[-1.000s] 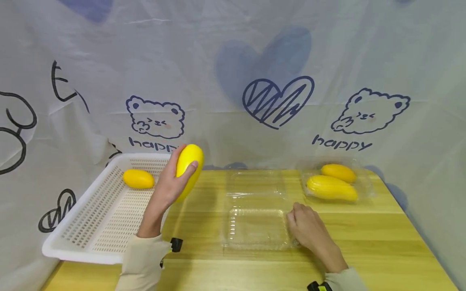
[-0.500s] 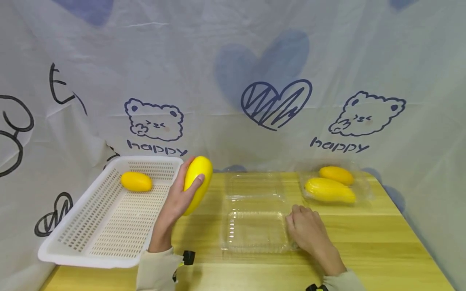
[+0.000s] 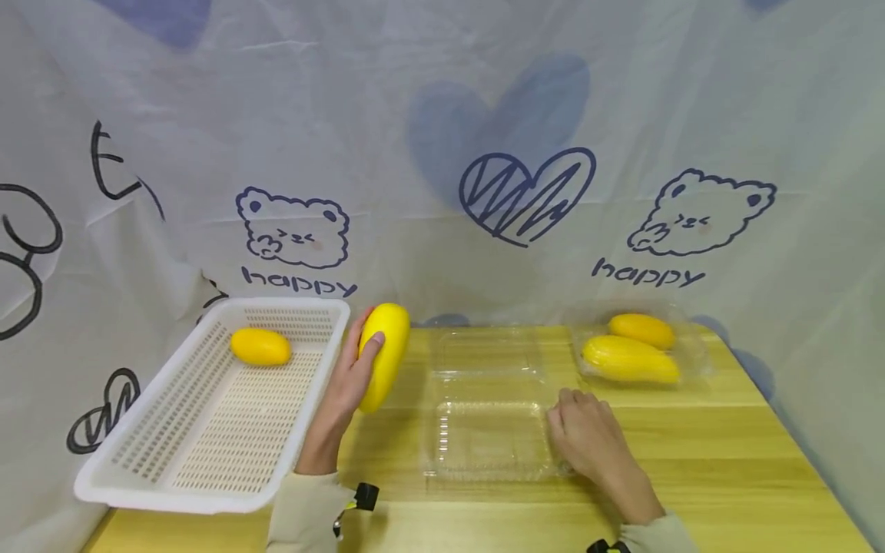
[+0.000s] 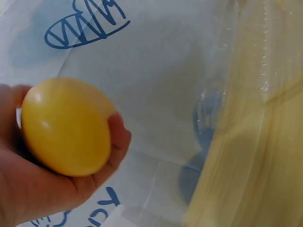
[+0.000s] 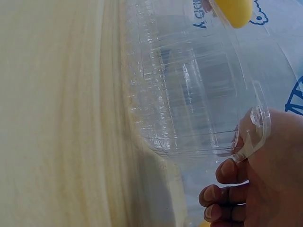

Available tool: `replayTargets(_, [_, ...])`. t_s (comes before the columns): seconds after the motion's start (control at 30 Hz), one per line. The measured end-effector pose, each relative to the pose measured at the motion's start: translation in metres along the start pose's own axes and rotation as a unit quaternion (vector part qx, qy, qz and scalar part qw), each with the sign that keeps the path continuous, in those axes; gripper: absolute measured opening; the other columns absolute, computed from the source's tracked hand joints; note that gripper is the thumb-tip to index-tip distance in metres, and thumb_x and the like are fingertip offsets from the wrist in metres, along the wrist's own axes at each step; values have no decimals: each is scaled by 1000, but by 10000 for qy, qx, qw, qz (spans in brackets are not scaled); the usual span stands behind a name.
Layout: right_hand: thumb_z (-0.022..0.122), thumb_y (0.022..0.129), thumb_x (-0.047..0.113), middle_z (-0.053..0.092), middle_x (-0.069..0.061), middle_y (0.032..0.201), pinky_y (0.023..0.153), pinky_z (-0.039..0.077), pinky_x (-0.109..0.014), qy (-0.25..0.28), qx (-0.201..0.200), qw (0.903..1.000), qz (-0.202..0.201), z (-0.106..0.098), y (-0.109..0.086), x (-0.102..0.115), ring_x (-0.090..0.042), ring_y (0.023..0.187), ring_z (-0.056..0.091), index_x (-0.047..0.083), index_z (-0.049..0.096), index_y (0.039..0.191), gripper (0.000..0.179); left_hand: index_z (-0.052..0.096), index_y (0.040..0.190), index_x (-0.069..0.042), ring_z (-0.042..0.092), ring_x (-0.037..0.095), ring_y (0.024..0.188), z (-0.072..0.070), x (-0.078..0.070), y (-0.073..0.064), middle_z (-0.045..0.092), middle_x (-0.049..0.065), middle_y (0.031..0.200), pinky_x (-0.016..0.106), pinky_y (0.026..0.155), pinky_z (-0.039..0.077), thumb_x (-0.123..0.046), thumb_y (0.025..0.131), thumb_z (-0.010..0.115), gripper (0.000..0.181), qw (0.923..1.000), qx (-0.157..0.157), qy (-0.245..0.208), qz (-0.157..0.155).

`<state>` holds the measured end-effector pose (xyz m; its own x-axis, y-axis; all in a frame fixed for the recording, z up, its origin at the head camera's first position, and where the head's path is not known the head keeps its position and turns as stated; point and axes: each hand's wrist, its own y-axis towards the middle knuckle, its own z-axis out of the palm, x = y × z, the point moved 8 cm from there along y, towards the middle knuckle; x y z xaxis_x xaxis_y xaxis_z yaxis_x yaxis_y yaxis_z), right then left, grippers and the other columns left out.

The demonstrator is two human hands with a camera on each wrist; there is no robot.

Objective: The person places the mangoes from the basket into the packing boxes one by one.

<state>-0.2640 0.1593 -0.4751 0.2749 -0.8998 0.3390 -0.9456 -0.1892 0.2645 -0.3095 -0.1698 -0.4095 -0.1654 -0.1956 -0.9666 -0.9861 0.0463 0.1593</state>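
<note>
A long yellow mango is gripped in my left hand, thumb on its near side. The left wrist view shows its rounded end, with fingers curled around the mango. To the right of it, an opened clear plastic clamshell box lies on the table, its lid folded back toward the wall. My right hand holds the box's right edge with curled fingers. In the right wrist view the clear rim tab overlaps the index finger, and the other fingers are bent below it.
A white perforated basket stands at the left with one mango inside. At the back right, a clear box contains two mangoes. A printed cloth hangs behind the wooden table.
My left hand has carried the mango rightward and lower, from over the basket's right rim to beside the opened box. The right hand stays at the box's edge.
</note>
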Motion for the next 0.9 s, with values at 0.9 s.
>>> replayTargets(0.9, [46, 102, 12, 43, -3, 70, 71, 43, -43, 148, 138, 9997, 104, 3, 1, -2, -23, 70, 45, 12, 45, 77, 25, 40, 158, -24, 63, 23, 99, 14, 5, 1, 53, 14, 138, 45, 74, 61, -45, 111, 34, 52, 9585, 596, -2746, -490])
